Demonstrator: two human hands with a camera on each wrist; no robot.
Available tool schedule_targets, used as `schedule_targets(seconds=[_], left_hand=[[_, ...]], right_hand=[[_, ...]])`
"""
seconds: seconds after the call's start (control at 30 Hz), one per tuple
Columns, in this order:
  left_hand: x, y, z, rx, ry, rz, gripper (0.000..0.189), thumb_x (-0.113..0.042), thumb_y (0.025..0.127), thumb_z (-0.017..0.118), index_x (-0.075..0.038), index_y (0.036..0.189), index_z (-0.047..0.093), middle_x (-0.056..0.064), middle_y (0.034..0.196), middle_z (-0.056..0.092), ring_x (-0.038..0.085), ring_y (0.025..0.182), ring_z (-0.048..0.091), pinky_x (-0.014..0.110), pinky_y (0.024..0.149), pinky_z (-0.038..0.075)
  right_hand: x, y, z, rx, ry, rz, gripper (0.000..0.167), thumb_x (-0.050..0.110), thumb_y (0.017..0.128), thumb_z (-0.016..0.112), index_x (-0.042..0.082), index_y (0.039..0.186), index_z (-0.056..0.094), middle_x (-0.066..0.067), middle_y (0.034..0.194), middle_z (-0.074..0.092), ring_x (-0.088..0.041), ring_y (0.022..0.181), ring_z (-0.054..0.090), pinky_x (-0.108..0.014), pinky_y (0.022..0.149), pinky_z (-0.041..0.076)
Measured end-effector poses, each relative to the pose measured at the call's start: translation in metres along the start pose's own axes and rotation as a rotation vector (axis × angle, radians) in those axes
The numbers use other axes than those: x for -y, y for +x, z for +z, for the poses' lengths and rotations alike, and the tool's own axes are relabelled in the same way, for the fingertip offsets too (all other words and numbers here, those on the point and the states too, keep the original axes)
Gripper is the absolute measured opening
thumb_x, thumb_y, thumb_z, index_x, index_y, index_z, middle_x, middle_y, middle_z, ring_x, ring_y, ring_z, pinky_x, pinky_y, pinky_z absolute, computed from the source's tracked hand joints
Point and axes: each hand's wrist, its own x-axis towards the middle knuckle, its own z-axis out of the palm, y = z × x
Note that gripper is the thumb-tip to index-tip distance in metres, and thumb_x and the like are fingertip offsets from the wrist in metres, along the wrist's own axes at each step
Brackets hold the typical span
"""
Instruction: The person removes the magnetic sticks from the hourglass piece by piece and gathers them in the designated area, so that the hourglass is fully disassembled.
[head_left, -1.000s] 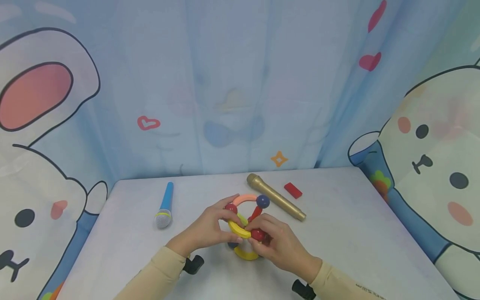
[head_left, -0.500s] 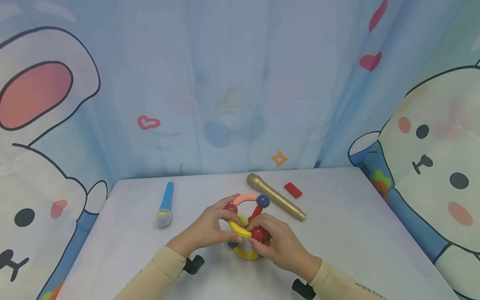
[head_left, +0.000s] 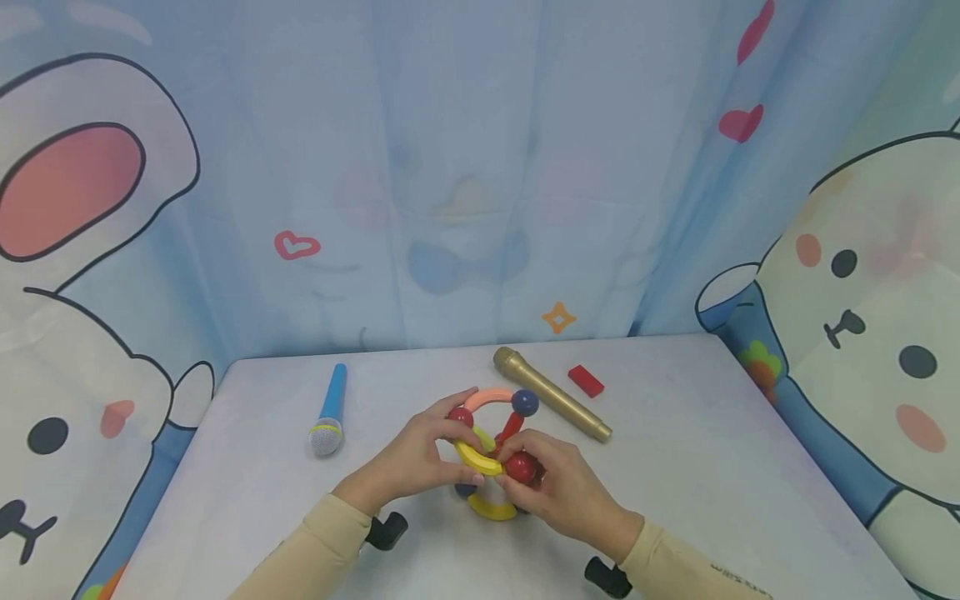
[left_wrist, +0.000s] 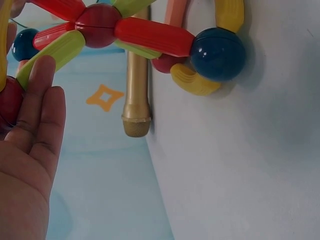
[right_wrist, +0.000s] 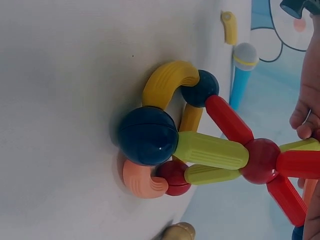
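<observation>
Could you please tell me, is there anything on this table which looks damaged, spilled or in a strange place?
Nothing visible looks spilled or damaged. Perhaps slightly odd: the small red block lies by itself beyond the gold microphone, apart from the ball-and-stick structure that the left hand and right hand hold.

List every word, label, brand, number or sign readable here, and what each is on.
No readable text.
Right sleeve: a short line of dark lettering, too small and blurred to read.
Ball-and-rod toy, blue microphone, gold microphone, red block: none seen.
Backdrop: printed pictures only, no words seen.
</observation>
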Motion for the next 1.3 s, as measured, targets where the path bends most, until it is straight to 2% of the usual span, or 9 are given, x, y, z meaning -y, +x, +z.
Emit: schedule_targets(seconds=[0.3, 0.47, 0.67, 0.73, 0.9, 1.0, 1.17, 1.3], left_hand=[[0.0013, 0.0006, -0.0001, -0.007, -0.012, 0.035, 0.026, -0.027, 0.075, 0.09, -0.034, 0.095, 0.076, -0.012, 0.157, 0.033, 0.015, 0.142, 0.031, 0.053, 0.106, 0.039], [-0.0003, -0.0001, 0.0003, -0.009, -0.011, 0.008, 0.026, -0.025, 0.075, 0.09, -0.036, 0.094, 0.075, -0.013, 0.156, 0.033, 0.015, 0.14, 0.032, 0.058, 0.106, 0.036], [-0.0012, -0.0005, 0.0005, -0.002, -0.009, -0.021, 0.024, -0.032, 0.075, 0.09, -0.035, 0.094, 0.076, -0.011, 0.156, 0.033, 0.017, 0.141, 0.032, 0.057, 0.106, 0.037], [-0.0012, -0.0004, 0.0007, -0.004, -0.007, -0.02, 0.025, -0.03, 0.075, 0.09, -0.034, 0.094, 0.076, -0.011, 0.156, 0.034, 0.017, 0.142, 0.031, 0.057, 0.106, 0.037], [-0.001, 0.0002, 0.0014, -0.007, -0.006, -0.01, 0.025, -0.024, 0.075, 0.09, -0.033, 0.094, 0.076, -0.011, 0.156, 0.034, 0.017, 0.142, 0.031, 0.057, 0.107, 0.036], [-0.0005, 0.0007, 0.0016, -0.004, -0.004, 0.002, 0.025, -0.025, 0.075, 0.09, -0.034, 0.094, 0.076, -0.011, 0.156, 0.034, 0.017, 0.141, 0.032, 0.057, 0.107, 0.036], [0.0005, 0.0016, 0.0021, -0.009, -0.01, 0.05, 0.023, -0.027, 0.075, 0.09, -0.033, 0.093, 0.075, -0.003, 0.158, 0.035, 0.02, 0.143, 0.031, 0.057, 0.107, 0.036], [0.0, 0.0011, 0.0022, -0.008, -0.017, 0.048, 0.022, -0.028, 0.075, 0.089, -0.034, 0.091, 0.075, -0.005, 0.158, 0.035, 0.018, 0.143, 0.03, 0.055, 0.107, 0.037]], right_hand=[[-0.0018, -0.0008, -0.0017, 0.011, 0.026, 0.002, 0.041, 0.005, 0.083, 0.081, 0.022, 0.113, 0.059, 0.012, 0.108, 0.062, -0.009, 0.087, 0.061, -0.026, 0.07, 0.057], [-0.0009, -0.0005, -0.0027, 0.019, 0.011, 0.0, 0.037, 0.008, 0.084, 0.081, 0.021, 0.11, 0.059, 0.013, 0.106, 0.062, -0.008, 0.086, 0.061, -0.025, 0.07, 0.057], [-0.0003, -0.0008, -0.0035, 0.018, -0.013, -0.01, 0.034, 0.009, 0.084, 0.081, 0.022, 0.108, 0.059, 0.014, 0.104, 0.061, -0.007, 0.084, 0.06, -0.025, 0.07, 0.057], [-0.0005, -0.001, -0.0036, 0.012, -0.021, -0.017, 0.034, 0.008, 0.084, 0.081, 0.021, 0.107, 0.06, 0.013, 0.103, 0.062, -0.007, 0.083, 0.06, -0.024, 0.069, 0.057], [-0.001, -0.0015, -0.0043, 0.007, -0.025, -0.023, 0.033, 0.009, 0.084, 0.081, 0.023, 0.105, 0.06, 0.014, 0.102, 0.062, -0.007, 0.081, 0.059, -0.024, 0.067, 0.056], [-0.0013, -0.0013, -0.0047, 0.014, -0.015, -0.022, 0.032, 0.009, 0.085, 0.08, 0.025, 0.104, 0.06, 0.014, 0.102, 0.061, -0.008, 0.082, 0.059, -0.024, 0.068, 0.057], [-0.0024, -0.0009, -0.005, 0.009, -0.004, -0.033, 0.03, 0.009, 0.086, 0.078, 0.025, 0.104, 0.06, 0.014, 0.102, 0.061, -0.009, 0.084, 0.059, -0.025, 0.069, 0.057], [-0.0032, -0.0013, -0.0051, 0.005, -0.006, -0.029, 0.03, 0.012, 0.087, 0.079, 0.026, 0.105, 0.06, 0.014, 0.102, 0.061, -0.009, 0.084, 0.058, -0.025, 0.066, 0.056]])
